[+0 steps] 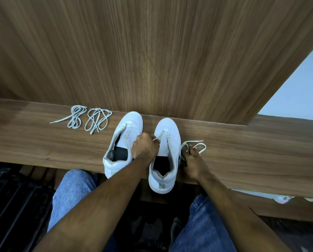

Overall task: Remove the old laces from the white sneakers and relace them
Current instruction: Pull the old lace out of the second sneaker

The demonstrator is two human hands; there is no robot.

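Nearest the camera are the person's knees in blue jeans [73,193], with both bare forearms reaching forward over them to a wooden ledge [243,151]. The left hand [145,147] lies between the two sneakers, knuckles up, fingers curled and pinching a lace end [156,138] at the inner eyelet row of the right sneaker [167,153]. The right hand [192,160] rests just beside that sneaker's outer side, fingers curled round the other part of the same lace [197,145], which loops loose on the ledge beyond the fingertips.

The right sneaker stands upright, toe pointing away, heel overhanging the ledge's near edge; its dark insole shows. The left sneaker [123,142] stands just beside it, also toe away, with empty eyelets and an open tongue.

Further left on the ledge, apart from the sneakers, lie two coiled grey-white laces [87,120] side by side. Behind rises a wood-grain panel [152,51]; a pale wall [301,88] shows at right.
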